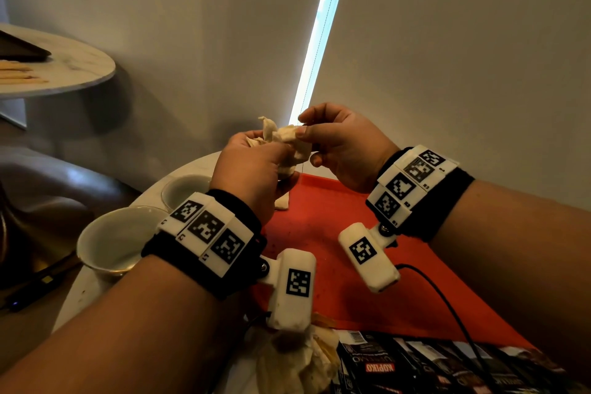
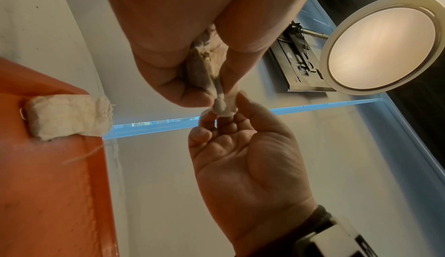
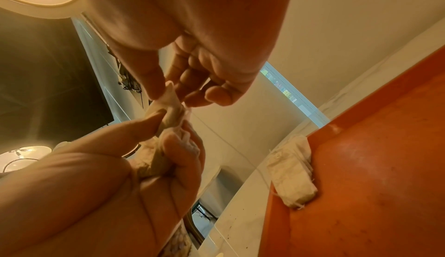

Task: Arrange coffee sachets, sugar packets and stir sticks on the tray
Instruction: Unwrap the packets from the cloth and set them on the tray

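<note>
Both hands are raised above the orange tray [image 1: 367, 265]. My left hand [image 1: 256, 150] grips a small bunch of cream paper sugar packets [image 1: 281, 134] in curled fingers. My right hand [image 1: 307, 131] pinches the top end of one packet in that bunch between thumb and forefinger. The wrist views show the same pinch, with the bunch [image 2: 207, 61] [image 3: 168, 112] between the two hands. One more cream packet [image 1: 282, 201] [image 2: 69, 116] [image 3: 291, 175] lies at the tray's far left edge. Black coffee sachets [image 1: 399, 365] lie at the tray's near edge.
A loose heap of cream packets [image 1: 297, 358] sits near the sachets. Two white cups [image 1: 112, 240] [image 1: 182, 190] stand left of the tray. A second round table [image 1: 64, 73] at the back left carries wooden stir sticks [image 1: 19, 73] and a dark tray [image 1: 22, 48].
</note>
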Motion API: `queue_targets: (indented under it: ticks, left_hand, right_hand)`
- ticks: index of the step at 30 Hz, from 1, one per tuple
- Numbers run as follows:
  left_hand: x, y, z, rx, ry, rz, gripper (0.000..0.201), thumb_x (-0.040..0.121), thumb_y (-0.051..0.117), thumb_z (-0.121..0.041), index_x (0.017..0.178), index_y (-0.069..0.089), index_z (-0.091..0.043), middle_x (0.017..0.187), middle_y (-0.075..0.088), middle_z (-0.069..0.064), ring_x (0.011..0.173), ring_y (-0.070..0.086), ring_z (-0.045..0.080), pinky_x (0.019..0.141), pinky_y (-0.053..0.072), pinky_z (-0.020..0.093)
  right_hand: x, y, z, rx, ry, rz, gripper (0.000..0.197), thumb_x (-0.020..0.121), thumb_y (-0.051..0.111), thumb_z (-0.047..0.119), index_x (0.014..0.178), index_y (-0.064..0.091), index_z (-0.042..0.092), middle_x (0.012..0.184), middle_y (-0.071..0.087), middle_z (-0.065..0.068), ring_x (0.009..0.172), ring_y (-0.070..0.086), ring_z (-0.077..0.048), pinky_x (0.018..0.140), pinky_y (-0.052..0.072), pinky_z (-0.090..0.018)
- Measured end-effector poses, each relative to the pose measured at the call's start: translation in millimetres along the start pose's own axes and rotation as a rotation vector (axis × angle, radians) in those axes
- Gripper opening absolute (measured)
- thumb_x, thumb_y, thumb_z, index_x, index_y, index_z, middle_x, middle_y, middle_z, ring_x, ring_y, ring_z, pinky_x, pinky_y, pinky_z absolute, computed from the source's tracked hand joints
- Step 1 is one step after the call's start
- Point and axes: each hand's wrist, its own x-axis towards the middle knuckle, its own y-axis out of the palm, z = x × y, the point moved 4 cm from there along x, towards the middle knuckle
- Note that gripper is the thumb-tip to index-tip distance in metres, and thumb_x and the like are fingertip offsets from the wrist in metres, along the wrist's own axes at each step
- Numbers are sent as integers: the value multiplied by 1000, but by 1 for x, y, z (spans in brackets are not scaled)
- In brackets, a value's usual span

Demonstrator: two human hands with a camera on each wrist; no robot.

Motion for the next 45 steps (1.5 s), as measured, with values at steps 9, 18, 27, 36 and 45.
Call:
queue_targets:
  ticks: [9, 18, 27, 36, 45]
  left_hand:
    - [-1, 1, -1, -5, -10, -7, 34, 92, 68, -8, 123, 57, -16, 116, 68, 16, 100, 69, 30, 58, 55, 29]
    - [-1, -2, -7, 32, -2, -44, 16, 98, 56, -14, 112, 60, -19, 98, 66, 5, 86, 67, 21, 76, 61, 39]
    - [3, -11, -13, 33, 89, -169, 32, 96, 54, -2, 113, 54, -29, 99, 62, -3, 79, 64, 8, 65, 60, 24]
    - [-4, -11, -32, -183, 274, -211, 28, 96, 58, -8, 101, 58, -36, 105, 65, -2, 98, 68, 23, 80, 62, 45]
    - [-2, -10, -31, -195, 277, -188, 28, 97, 57, -9, 100, 57, -37, 104, 64, -3, 94, 68, 21, 80, 62, 45]
  right_hand:
    - [0, -3, 2, 56, -36, -40, 31, 85, 59, -16, 103, 63, 9, 91, 67, -8, 73, 65, -22, 56, 47, -30]
    - [0, -8, -4, -10, 5, -25, 33, 86, 53, -14, 103, 70, 10, 86, 72, -6, 75, 65, -23, 61, 51, -32]
    - [-1, -18, -8, -107, 50, -67, 20, 88, 55, -9, 87, 65, 9, 87, 68, -13, 74, 65, -22, 59, 50, -30]
    - [15, -21, -29, -522, 186, -128, 18, 83, 69, 1, 81, 69, 20, 80, 69, -5, 69, 62, -15, 61, 48, -31]
    - [22, 10, -61, -516, 404, 107, 20, 85, 66, -7, 85, 69, 12, 81, 71, -12, 70, 69, -21, 66, 56, -37]
